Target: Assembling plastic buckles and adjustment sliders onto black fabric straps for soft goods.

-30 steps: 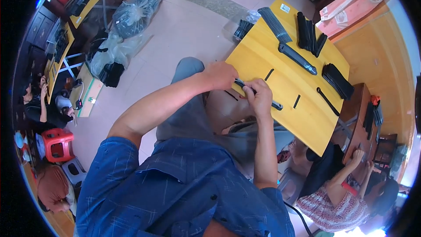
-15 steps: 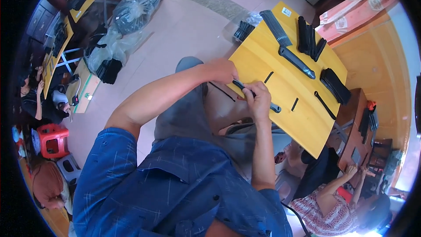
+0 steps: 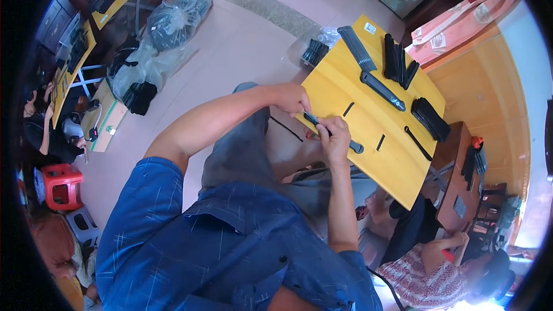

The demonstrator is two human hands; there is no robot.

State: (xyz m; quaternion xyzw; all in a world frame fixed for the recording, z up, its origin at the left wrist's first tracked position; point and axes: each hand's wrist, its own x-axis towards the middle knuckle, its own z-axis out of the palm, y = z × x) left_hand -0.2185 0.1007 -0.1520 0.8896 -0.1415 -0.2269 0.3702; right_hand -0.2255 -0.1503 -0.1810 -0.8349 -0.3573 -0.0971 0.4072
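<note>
My left hand (image 3: 292, 99) is closed on one end of a dark strap-like strip (image 3: 357, 147) at the left edge of the yellow tabletop (image 3: 397, 167). Farther along the same strip, my right hand (image 3: 335, 137) pinches it between thumb and fingers. Its rounded grey end sticks out past the right hand over the board. What lies under the left fingers is hidden. Close to my hands are two short black strips, one a thin piece (image 3: 349, 109) and the other a similar piece (image 3: 381, 142).
On the tabletop lie a fan of dark strips (image 3: 356, 48), a long rounded strip (image 3: 382, 90), black bundles (image 3: 394, 60), a black stack (image 3: 430, 120) and a narrow black strap (image 3: 417, 142). A co-worker (image 3: 426, 270) sits at lower right. Plastic-wrapped bags (image 3: 178, 17) stand on the floor.
The view has shifted a little, so the tabletop appears slightly left and lower. Both hands keep their hold on the strip, which has shifted slightly. The co-worker's arms at lower right have moved.
</note>
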